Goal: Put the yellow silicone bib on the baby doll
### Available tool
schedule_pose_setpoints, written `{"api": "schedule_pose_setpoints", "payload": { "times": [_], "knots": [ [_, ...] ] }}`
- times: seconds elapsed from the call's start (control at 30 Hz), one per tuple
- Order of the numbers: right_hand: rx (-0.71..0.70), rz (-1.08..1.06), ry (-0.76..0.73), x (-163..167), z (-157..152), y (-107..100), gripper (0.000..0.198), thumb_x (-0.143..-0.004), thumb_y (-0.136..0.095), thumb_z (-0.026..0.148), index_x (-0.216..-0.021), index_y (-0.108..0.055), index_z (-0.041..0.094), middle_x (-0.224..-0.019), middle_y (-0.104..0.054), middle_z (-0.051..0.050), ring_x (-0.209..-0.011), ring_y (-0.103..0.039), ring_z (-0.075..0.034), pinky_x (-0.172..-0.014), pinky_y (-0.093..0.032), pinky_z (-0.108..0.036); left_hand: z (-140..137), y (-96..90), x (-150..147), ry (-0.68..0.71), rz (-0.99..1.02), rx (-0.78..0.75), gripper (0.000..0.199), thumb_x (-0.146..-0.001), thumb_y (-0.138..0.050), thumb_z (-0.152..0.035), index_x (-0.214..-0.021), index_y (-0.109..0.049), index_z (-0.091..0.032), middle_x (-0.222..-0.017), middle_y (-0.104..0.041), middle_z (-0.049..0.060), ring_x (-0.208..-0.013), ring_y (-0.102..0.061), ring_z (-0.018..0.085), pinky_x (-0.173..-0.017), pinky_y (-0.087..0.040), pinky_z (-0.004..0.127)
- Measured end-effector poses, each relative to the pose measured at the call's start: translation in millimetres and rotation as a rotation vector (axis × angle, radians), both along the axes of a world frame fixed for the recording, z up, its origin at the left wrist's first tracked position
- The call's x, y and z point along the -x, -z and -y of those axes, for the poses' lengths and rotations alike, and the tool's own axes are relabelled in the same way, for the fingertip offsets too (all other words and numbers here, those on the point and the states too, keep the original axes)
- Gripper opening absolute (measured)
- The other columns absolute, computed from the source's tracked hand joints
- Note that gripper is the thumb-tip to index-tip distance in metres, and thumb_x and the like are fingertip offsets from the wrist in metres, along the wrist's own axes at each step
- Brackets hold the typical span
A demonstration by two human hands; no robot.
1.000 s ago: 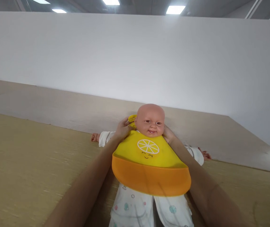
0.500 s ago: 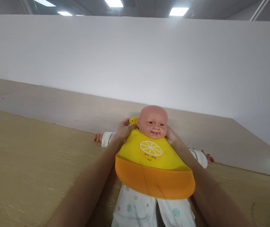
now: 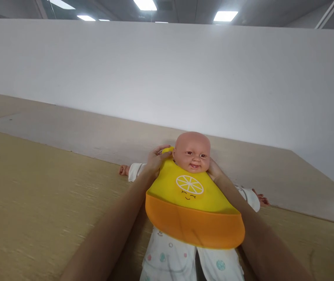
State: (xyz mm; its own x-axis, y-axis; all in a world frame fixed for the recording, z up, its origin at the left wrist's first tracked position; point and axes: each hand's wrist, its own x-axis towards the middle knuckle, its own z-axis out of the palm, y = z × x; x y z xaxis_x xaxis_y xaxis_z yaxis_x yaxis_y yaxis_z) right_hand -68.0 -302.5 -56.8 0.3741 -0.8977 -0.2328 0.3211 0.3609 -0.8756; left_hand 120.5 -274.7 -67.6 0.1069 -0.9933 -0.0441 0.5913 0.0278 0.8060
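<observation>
A bald baby doll (image 3: 192, 150) in white spotted clothes lies on its back on a tan surface (image 3: 38, 203). A yellow bib with an orange pocket (image 3: 191, 203) and a lemon-slice print covers its chest. My left hand (image 3: 155, 160) grips the bib's yellow neck strap beside the doll's head. On the other side of the neck my right hand (image 3: 213, 171) reaches behind the doll, its fingers hidden; what it holds cannot be seen.
A pale board (image 3: 96, 132) runs behind the doll along a white wall (image 3: 167, 78). The doll's arms (image 3: 126, 170) stretch out to both sides. Ceiling lights (image 3: 145, 4) show at the top.
My left hand has brought the strap's end from beside the head in closer against the neck. The view has shifted slightly, so the doll sits a little lower and further right.
</observation>
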Motion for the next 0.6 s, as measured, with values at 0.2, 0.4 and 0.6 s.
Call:
{"api": "schedule_pose_setpoints", "payload": {
  "times": [0.2,0.4,0.6],
  "knots": [
    [-0.042,-0.019,0.056,-0.7,-2.8,-3.4,0.019,-0.073,-0.049,0.021,-0.079,-0.066,0.018,-0.086,-0.071,-0.006,-0.096,-0.064,-0.022,-0.093,-0.050,-0.037,2.3,1.8,1.1,-0.030,0.013,0.006,0.054,-0.042,-0.083,-0.020,-0.090,-0.059,-0.015,-0.074,-0.068,0.003,-0.057,-0.060,0.015,-0.058,-0.047,0.028],
    [-0.015,-0.030,0.054,-1.1,-2.4,-2.1,0.019,-0.072,-0.050,0.021,-0.080,-0.067,0.019,-0.085,-0.071,-0.006,-0.100,-0.063,-0.023,-0.095,-0.048,-0.038,4.1,3.7,2.9,-0.048,0.081,0.015,0.046,-0.046,-0.081,-0.025,-0.087,-0.064,-0.014,-0.068,-0.067,0.002,-0.054,-0.059,0.014,-0.056,-0.046,0.026],
    [-0.035,-0.011,0.054,-0.6,-1.0,-1.4,0.019,-0.070,-0.050,0.020,-0.080,-0.067,0.019,-0.085,-0.071,-0.005,-0.097,-0.064,-0.023,-0.093,-0.050,-0.038,5.0,7.5,1.9,0.019,0.100,-0.017,0.033,-0.049,-0.081,-0.028,-0.076,-0.068,-0.013,-0.066,-0.066,0.002,-0.055,-0.058,0.014,-0.056,-0.045,0.026]
  ]
}}
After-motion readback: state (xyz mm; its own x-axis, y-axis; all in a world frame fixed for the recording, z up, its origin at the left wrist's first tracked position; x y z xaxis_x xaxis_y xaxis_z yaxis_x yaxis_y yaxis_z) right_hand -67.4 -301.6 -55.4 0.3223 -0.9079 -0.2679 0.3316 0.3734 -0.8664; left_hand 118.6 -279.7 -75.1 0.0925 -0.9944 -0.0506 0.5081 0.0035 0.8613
